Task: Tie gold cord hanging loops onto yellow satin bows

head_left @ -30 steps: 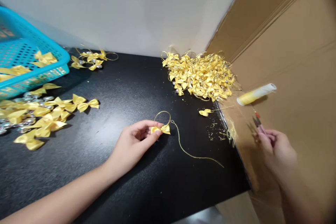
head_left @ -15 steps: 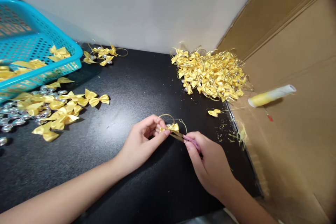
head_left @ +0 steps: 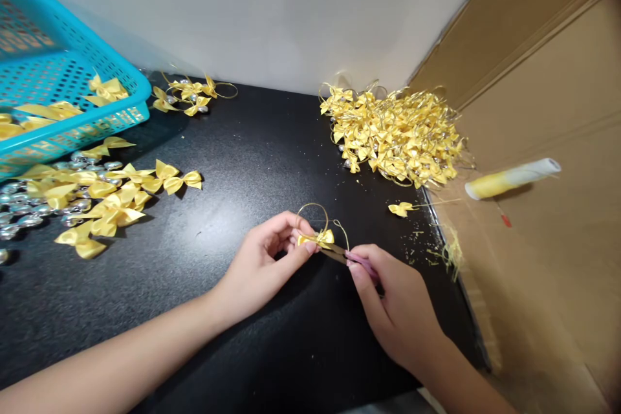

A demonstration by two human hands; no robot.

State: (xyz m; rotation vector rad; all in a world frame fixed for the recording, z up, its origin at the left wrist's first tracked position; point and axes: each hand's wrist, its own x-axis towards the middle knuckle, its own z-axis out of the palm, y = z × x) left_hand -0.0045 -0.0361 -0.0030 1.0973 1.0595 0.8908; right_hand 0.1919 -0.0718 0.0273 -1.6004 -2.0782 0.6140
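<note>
Between the thumb and fingers of my left hand [head_left: 279, 252] is a yellow ribbon bow [head_left: 324, 238], with a thin gold loop [head_left: 315, 207] standing up from it. My right hand [head_left: 395, 301] is closed around small scissors with pinkish-purple handles [head_left: 363, 265]. The scissor blades [head_left: 336, 252] point left and meet the underside of the bow; whether they are fully closed I cannot tell. A thin looped thread [head_left: 343, 230] rises near the blades. Part of the bow is hidden behind my left fingers.
A blue basket [head_left: 130, 107] with yellow bows stands at the left. Loose bows [head_left: 116, 213] and silver beads [head_left: 29, 210] lie before it. A heap of looped bows [head_left: 398, 132] is at the back right. A thread spool [head_left: 514, 180] lies against the cardboard [head_left: 548, 272], near thread scraps [head_left: 452, 252].
The scissors and my right hand have shifted slightly right, and more of the bow shows. The view has moved a little. My left hand keeps its pinch on the bow.
</note>
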